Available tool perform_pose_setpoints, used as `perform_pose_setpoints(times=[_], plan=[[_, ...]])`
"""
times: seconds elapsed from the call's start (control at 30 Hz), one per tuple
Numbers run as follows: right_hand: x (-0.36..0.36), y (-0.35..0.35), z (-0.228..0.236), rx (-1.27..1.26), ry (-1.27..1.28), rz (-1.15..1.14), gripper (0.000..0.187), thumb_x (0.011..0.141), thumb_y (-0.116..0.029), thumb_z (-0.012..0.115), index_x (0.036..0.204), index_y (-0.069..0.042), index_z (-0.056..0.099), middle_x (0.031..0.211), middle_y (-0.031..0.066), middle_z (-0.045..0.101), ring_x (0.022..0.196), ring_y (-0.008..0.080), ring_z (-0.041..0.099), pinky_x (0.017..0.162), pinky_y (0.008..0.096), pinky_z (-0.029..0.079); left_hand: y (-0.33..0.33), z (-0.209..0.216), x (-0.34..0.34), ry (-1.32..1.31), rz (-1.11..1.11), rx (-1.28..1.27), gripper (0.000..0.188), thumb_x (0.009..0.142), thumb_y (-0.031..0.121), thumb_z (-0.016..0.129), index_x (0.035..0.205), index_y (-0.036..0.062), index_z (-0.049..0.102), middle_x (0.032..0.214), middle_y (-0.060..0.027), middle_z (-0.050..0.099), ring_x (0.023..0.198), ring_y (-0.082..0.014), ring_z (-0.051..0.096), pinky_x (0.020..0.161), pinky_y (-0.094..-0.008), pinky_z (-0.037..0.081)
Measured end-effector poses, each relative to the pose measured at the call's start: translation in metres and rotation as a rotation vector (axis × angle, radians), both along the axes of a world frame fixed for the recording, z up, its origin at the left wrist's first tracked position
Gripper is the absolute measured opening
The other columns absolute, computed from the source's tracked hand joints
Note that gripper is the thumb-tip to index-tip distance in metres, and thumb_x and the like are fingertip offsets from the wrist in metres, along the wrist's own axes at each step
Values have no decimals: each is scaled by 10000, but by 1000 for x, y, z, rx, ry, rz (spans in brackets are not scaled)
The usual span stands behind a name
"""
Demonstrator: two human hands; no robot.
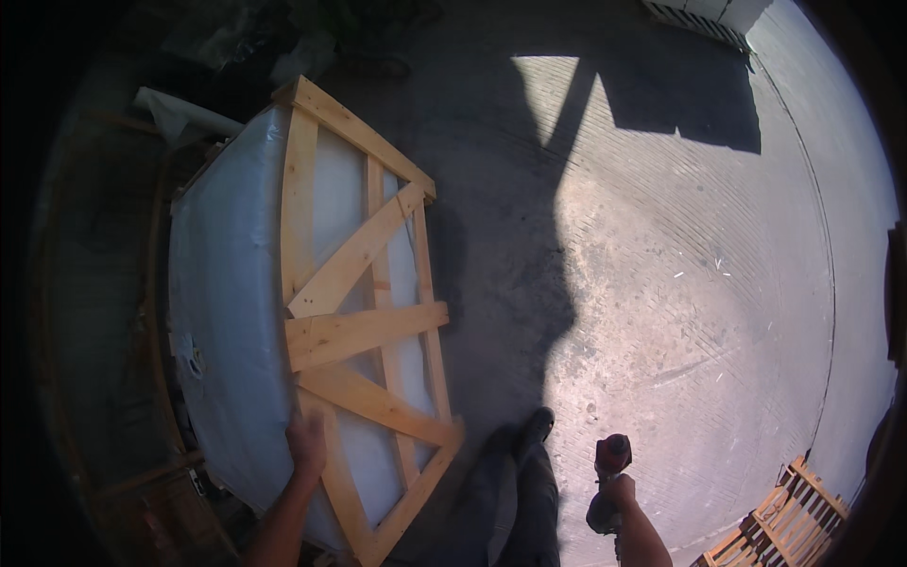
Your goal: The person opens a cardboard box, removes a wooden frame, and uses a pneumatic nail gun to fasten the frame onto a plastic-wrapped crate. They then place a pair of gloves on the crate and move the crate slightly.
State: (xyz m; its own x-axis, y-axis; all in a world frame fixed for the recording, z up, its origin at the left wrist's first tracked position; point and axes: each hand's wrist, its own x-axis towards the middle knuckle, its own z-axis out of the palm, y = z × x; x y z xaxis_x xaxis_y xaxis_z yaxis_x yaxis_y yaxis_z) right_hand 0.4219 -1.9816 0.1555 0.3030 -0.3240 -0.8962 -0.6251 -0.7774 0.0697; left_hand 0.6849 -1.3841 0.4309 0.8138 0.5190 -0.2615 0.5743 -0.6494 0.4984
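A dark power drill with a red patch [613, 454] is gripped in the right hand [620, 489], low in the frame and right of centre, with the fingers wrapped round its handle. The drill is held clear of the wooden frame. The left hand [307, 444], at the lower left, is placed against the left edge of the same wooden frame [367, 333]; whether its fingers are curled round the timber or only rested on it cannot be told, as the hand is slightly blurred.

The wooden frame, left of centre, is made up of pale boards, several set slantwise, and is fitted over a large load wrapped in whitish film [227, 274]. Between the hands, dark trousers [535, 510] and a dark shoe [539, 424] are seen at the bottom. The concrete floor [642, 321] is split between shade and sunlight, and small white scraps [720, 265] are scattered right of centre. A slatted wooden pallet [789, 524] is seen at the lower right, and a pale roll [194, 115] at the upper left.
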Motion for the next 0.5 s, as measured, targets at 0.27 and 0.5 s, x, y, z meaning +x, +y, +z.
perform_pose_setpoints(times=[0.27, 0.5], plan=[[-3, 21, 54, 242, -32, -30, 423, 791, -377, 666, 879, 36, 687, 779, 203, 695, 773, 345, 698, 675, 428, 549, 6, -6, 1, -2, -92, 201, 358, 920, 297, 615, 948, -57, 568, 840, -280, 649, 828, -465, 636, 708, -491, 512], [108, 115, 185, 609, -148, -207, 406, 780, -353, 665, 882, 40, 679, 752, 186, 682, 729, 322, 688, 648, 412, 545, 3, -2, -1, -98, -59, 192, 382, 925, 349, 552, 924, -33, 542, 783, -265, 647, 795, -443, 654, 709, -527, 530]])
